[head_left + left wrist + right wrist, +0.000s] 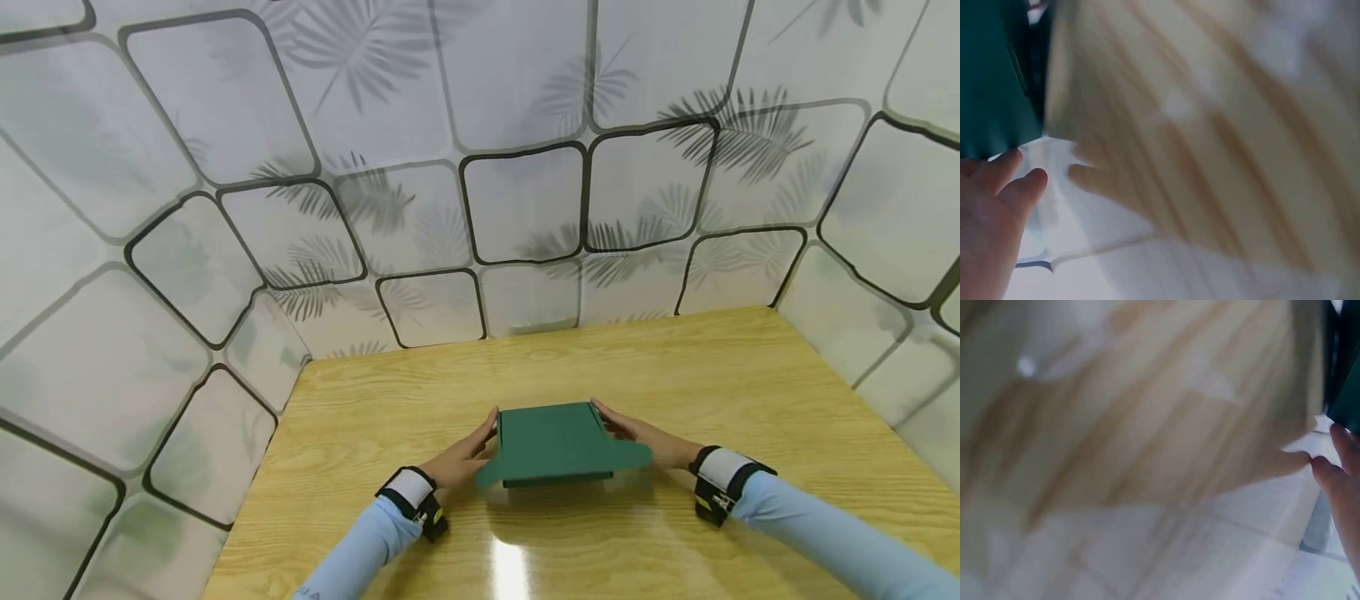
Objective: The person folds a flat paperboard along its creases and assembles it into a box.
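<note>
In the head view a flat green cardboard box [555,437] lies low at the near middle of the wooden table [390,400]. Narrow flaps stick out at both of its near corners. My left hand [459,458] is at the box's left side, with extended fingers along it. On the opposite side my right hand [651,437] reaches along the edge, its fingers fairly straight and the tips near the far corner. The left wrist view shows fingertips [1036,179] right at the green cardboard; in the right wrist view, fingertips [1338,434] meet the box's corner.
A pale curtain [525,200] with dark rounded outlines and grey leaf prints stands behind the table and along its left and right sides. Both forearms wear wrist straps [411,486] carrying small black devices. Light glints off the table's glossy near part.
</note>
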A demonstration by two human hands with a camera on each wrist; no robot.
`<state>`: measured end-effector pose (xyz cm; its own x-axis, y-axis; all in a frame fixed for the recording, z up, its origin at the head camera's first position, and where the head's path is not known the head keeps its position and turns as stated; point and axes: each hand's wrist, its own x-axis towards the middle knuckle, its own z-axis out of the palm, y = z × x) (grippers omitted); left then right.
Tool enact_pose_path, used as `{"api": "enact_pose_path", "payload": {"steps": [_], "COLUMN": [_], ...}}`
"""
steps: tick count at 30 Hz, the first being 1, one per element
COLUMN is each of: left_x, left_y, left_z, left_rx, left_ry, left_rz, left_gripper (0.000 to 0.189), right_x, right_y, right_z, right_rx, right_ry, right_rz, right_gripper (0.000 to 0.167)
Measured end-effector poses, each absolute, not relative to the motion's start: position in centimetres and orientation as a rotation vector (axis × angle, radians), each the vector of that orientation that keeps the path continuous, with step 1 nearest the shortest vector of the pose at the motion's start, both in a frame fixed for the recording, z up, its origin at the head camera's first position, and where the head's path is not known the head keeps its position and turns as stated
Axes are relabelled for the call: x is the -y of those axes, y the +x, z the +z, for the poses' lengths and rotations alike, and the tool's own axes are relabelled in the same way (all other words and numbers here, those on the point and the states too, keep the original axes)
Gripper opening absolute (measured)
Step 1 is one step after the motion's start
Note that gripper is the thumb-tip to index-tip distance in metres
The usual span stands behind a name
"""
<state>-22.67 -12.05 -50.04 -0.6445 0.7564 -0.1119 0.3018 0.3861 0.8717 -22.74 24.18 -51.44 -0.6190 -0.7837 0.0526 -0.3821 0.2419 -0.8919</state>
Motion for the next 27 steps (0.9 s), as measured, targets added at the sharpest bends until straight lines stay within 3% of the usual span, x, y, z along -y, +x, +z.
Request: {"api": "enact_pose_path", "payload": {"steps": [3,5,8,12,21,27], "left_x": [11.5,10.8,9.7,8.4,6.4,7.7], "left_y": [-23.0,-23.2,-23.8,-24.3,-23.3,-23.2], "left_z": [-49.7,-49.6,-49.4,-49.1,-47.5,-47.8], "left_rx": [-2.029,-1.967,-1.926,-1.902,-1.912,-1.905], "left_ry": [0.737,0.575,0.387,0.259,0.027,0.034], "left_rz": [1.406,1.533,1.685,1.838,1.864,1.815], "left_gripper": [0.067,0.074,0.081,0.073,0.066,0.072], "right_x": [-23.8,-23.4,-22.6,-21.6,-20.9,-22.8], "right_y": [-22.6,-22.5,-22.5,-23.0,-24.4,-24.2], "right_z": [-50.6,-50.2,-49.7,-49.2,-49.3,-49.1], "right_rx": [-2.068,-2.089,-2.189,-2.244,-2.238,-2.159], "right_ry": [-0.926,-0.767,-0.559,-0.379,-0.252,-0.418], "right_rz": [-1.396,-1.396,-1.336,-1.279,-1.368,-1.296], "right_gripper": [0.068,0.066,0.070,0.074,0.077,0.067]}}
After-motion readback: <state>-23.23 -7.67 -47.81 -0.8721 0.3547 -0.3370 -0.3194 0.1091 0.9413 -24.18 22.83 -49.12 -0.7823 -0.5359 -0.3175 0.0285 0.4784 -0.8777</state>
